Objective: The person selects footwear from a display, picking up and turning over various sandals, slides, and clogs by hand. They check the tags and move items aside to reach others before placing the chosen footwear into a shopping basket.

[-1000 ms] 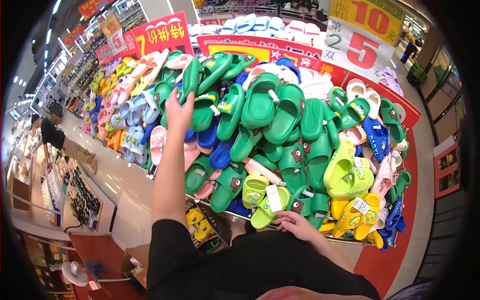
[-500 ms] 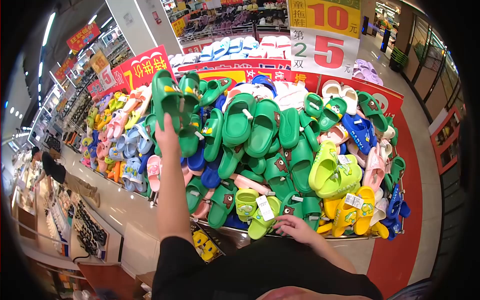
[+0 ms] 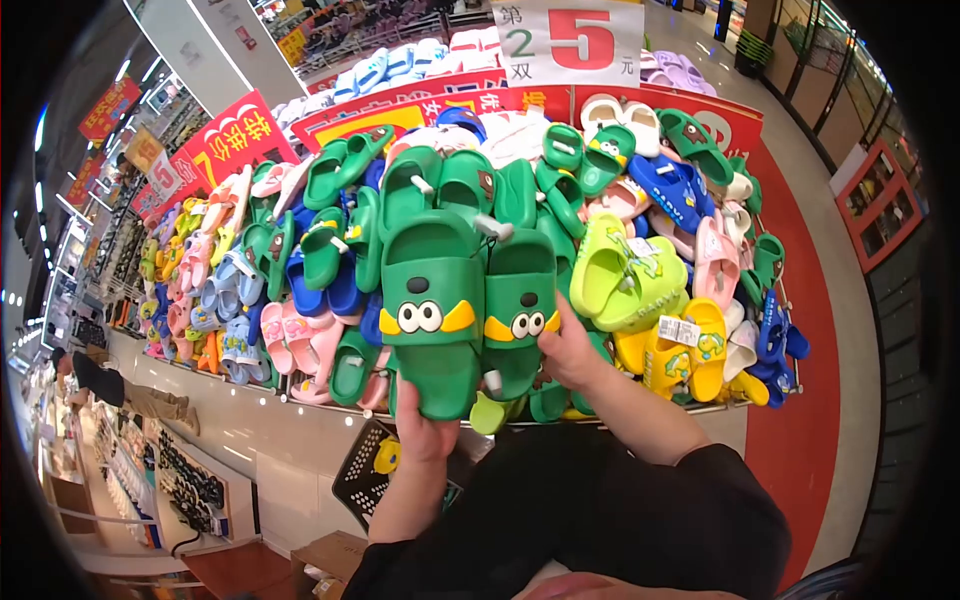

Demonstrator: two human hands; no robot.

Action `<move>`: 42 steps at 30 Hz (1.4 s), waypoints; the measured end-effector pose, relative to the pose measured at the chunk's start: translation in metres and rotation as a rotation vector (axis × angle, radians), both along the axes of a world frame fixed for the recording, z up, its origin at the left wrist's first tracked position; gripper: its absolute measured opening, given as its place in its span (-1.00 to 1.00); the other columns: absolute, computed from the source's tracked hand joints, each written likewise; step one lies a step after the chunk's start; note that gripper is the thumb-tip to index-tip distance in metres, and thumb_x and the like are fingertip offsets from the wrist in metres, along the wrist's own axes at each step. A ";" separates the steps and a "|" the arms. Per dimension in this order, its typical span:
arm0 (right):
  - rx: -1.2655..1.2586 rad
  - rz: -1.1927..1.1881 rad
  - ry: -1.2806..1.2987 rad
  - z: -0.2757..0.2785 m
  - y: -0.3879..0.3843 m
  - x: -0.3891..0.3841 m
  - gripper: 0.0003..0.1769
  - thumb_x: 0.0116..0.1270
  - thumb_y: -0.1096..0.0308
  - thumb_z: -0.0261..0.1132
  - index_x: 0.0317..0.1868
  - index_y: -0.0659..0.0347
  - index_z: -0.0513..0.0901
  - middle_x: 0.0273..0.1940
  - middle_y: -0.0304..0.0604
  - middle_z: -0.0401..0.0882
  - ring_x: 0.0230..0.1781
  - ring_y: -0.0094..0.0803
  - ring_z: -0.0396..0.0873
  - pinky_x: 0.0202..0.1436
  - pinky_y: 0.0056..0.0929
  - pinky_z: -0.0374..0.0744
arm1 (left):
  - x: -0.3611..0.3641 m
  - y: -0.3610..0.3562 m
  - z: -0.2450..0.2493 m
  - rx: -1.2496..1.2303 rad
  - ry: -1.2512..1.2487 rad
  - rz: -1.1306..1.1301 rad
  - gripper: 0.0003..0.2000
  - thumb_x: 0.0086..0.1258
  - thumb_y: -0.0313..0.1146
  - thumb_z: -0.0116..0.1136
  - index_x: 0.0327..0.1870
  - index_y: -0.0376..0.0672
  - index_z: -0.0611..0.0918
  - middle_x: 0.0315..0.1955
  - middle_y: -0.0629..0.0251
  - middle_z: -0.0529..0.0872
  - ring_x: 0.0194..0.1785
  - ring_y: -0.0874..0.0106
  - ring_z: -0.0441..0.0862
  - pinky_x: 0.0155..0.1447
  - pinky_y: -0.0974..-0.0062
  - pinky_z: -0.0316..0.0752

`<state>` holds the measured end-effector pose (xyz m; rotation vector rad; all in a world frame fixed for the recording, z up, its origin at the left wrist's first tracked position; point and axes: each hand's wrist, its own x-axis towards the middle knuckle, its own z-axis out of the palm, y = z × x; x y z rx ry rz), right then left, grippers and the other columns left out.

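A pair of green slippers (image 3: 432,318) with cartoon eyes and yellow bands is held up over the pile, toes toward me. My left hand (image 3: 425,425) grips the near end of the left slipper. My right hand (image 3: 572,350) is closed on the outer side of the right slipper. A white tag fastener shows between the two. Behind and around them lie other green slippers (image 3: 325,250). Lime green slippers (image 3: 625,275) and yellow slippers (image 3: 690,350) with a white tag lie to the right of my right hand.
A white price sign (image 3: 570,42) stands behind the pile, with a red sign (image 3: 235,140) at the left. Below the display edge is a dark basket (image 3: 365,475) holding something yellow. A person (image 3: 130,390) stands at the far left.
The green pair has come from the upper left down to the centre, in front of me. My right hand has moved up from the pile's near edge and taken hold of it. The view has shifted.
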<state>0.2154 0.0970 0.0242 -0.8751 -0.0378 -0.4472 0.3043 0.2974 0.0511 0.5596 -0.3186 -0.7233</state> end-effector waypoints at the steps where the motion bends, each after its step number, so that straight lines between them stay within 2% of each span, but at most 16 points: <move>1: -0.063 -0.057 0.030 0.002 -0.005 -0.003 -0.01 0.30 0.08 0.41 0.51 0.28 -0.01 0.35 -0.13 0.28 0.34 -0.39 0.29 0.41 -0.32 0.30 | -0.001 -0.003 -0.001 0.060 -0.096 0.050 -0.44 0.51 -0.12 -0.14 0.44 -0.21 0.21 0.31 0.06 0.41 0.32 0.15 0.43 0.33 0.17 0.39; 3: -0.061 -0.126 0.127 0.014 -0.011 -0.011 -0.21 0.35 0.25 0.35 0.45 0.31 0.15 0.25 -0.13 0.41 0.22 -0.41 0.41 0.32 -0.35 0.42 | 0.001 0.000 -0.009 0.116 -0.183 0.032 -0.39 0.42 -0.36 0.03 0.46 -0.25 0.13 0.35 0.08 0.34 0.38 0.15 0.36 0.43 0.13 0.28; 6: -0.038 -0.112 0.249 0.027 -0.023 -0.016 -0.21 0.34 0.23 0.37 0.42 0.35 0.17 0.24 -0.12 0.41 0.21 -0.43 0.41 0.30 -0.36 0.43 | 0.001 0.002 -0.008 0.119 -0.227 -0.075 -0.39 0.40 -0.39 0.03 0.46 -0.24 0.14 0.34 0.07 0.36 0.39 0.14 0.36 0.44 0.13 0.28; 8: -0.056 -0.107 0.252 0.022 -0.025 -0.020 -0.18 0.33 0.20 0.38 0.43 0.35 0.16 0.26 -0.11 0.39 0.23 -0.43 0.40 0.31 -0.36 0.42 | -0.001 0.001 -0.016 0.144 -0.243 -0.081 -0.39 0.45 -0.28 0.02 0.47 -0.23 0.13 0.36 0.09 0.35 0.40 0.15 0.35 0.43 0.13 0.29; 10: -0.074 -0.101 0.258 0.018 -0.023 -0.025 -0.15 0.32 0.17 0.40 0.44 0.35 0.15 0.28 -0.11 0.37 0.25 -0.43 0.38 0.32 -0.36 0.41 | -0.005 -0.005 -0.020 0.067 0.020 -0.108 -0.39 0.51 -0.10 -0.05 0.46 -0.22 0.16 0.38 0.12 0.35 0.40 0.17 0.36 0.42 0.12 0.30; 11: -0.099 -0.083 0.251 0.018 -0.021 -0.028 -0.13 0.33 0.12 0.38 0.45 0.35 0.13 0.30 -0.09 0.36 0.27 -0.41 0.37 0.33 -0.36 0.40 | -0.006 -0.007 -0.016 0.161 0.061 -0.113 -0.38 0.54 0.05 -0.15 0.44 -0.23 0.23 0.37 0.13 0.38 0.38 0.20 0.38 0.42 0.14 0.31; 14: -0.056 -0.029 0.223 0.019 -0.016 -0.033 -0.14 0.39 0.00 0.27 0.47 0.32 0.11 0.33 -0.07 0.33 0.30 -0.35 0.36 0.37 -0.33 0.38 | -0.001 -0.017 -0.018 0.345 0.088 -0.079 -0.34 0.52 0.15 -0.21 0.44 -0.18 0.26 0.34 0.13 0.41 0.37 0.21 0.40 0.42 0.18 0.32; 21: 0.382 0.105 0.208 -0.013 -0.003 -0.049 -0.21 0.49 -0.27 -0.18 0.45 0.18 0.23 0.37 -0.04 0.35 0.33 -0.14 0.40 0.39 -0.11 0.40 | -0.010 -0.026 -0.022 0.267 0.233 -0.155 -0.39 0.52 0.09 -0.21 0.42 -0.15 0.29 0.31 0.11 0.44 0.32 0.18 0.46 0.37 0.14 0.38; 25: 0.500 0.134 0.089 -0.027 0.003 -0.059 -0.17 0.46 -0.32 -0.20 0.44 0.18 0.25 0.36 0.01 0.36 0.32 -0.08 0.41 0.37 -0.02 0.42 | -0.021 -0.032 -0.024 0.180 0.305 -0.270 -0.36 0.50 0.16 -0.23 0.42 -0.12 0.28 0.31 0.12 0.44 0.32 0.16 0.46 0.37 0.13 0.38; 32: 0.511 0.212 -0.014 -0.040 -0.010 -0.068 -0.27 0.44 -0.12 -0.07 0.44 0.19 0.25 0.39 0.04 0.33 0.33 -0.01 0.40 0.36 0.02 0.42 | -0.021 -0.034 -0.053 0.491 -0.120 0.107 -0.39 0.55 0.05 -0.20 0.40 -0.27 0.17 0.27 0.08 0.35 0.31 0.28 0.39 0.37 0.30 0.31; 34: 0.433 0.192 -0.002 -0.039 -0.009 -0.069 -0.27 0.40 -0.05 -0.01 0.45 0.21 0.24 0.41 0.04 0.30 0.33 0.00 0.39 0.36 0.03 0.42 | -0.013 -0.032 -0.058 0.686 -0.426 0.188 -0.41 0.57 0.06 -0.23 0.39 -0.25 0.22 0.23 0.12 0.44 0.25 0.32 0.47 0.33 0.32 0.37; 35: 0.431 0.199 0.002 -0.035 -0.008 -0.067 -0.27 0.40 -0.05 -0.01 0.45 0.21 0.24 0.41 0.04 0.30 0.33 0.00 0.39 0.36 0.03 0.42 | -0.014 -0.027 -0.057 0.700 -0.459 0.154 -0.44 0.57 -0.14 -0.15 0.42 -0.35 0.13 0.28 0.04 0.35 0.25 0.31 0.39 0.37 0.42 0.23; 38: 0.352 0.291 0.075 -0.014 0.000 -0.061 -0.27 0.44 -0.03 0.02 0.47 0.22 0.18 0.43 0.01 0.26 0.36 -0.04 0.36 0.39 -0.03 0.39 | -0.014 -0.018 -0.066 0.676 -0.364 0.076 -0.35 0.54 -0.24 -0.06 0.52 -0.28 -0.01 0.34 0.04 0.29 0.28 0.30 0.35 0.39 0.38 0.22; 40: 0.096 0.173 0.271 -0.011 0.009 -0.055 -0.28 0.49 -0.01 0.03 0.50 0.20 0.10 0.45 -0.03 0.21 0.40 -0.10 0.32 0.43 -0.13 0.35 | -0.022 -0.011 -0.062 0.665 -0.217 0.008 -0.22 0.48 -0.31 0.05 0.57 -0.17 -0.16 0.41 0.05 0.19 0.36 0.26 0.29 0.43 0.33 0.17; 41: 0.068 0.256 0.256 -0.011 0.011 -0.054 -0.23 0.53 -0.04 0.00 0.54 0.21 -0.02 0.50 0.01 0.07 0.50 -0.10 0.13 0.53 -0.19 0.14 | -0.023 -0.010 -0.069 0.494 -0.285 -0.018 -0.18 0.46 -0.32 0.08 0.57 -0.14 -0.19 0.44 0.05 0.15 0.37 0.24 0.29 0.44 0.33 0.16; 42: 0.069 0.255 0.258 -0.010 0.014 -0.052 -0.23 0.53 -0.04 0.00 0.54 0.21 -0.02 0.50 0.01 0.07 0.50 -0.10 0.13 0.53 -0.19 0.14 | -0.023 -0.010 -0.071 0.322 -0.350 -0.043 -0.15 0.44 -0.32 0.11 0.58 -0.10 -0.22 0.46 0.05 0.11 0.39 0.22 0.29 0.45 0.32 0.16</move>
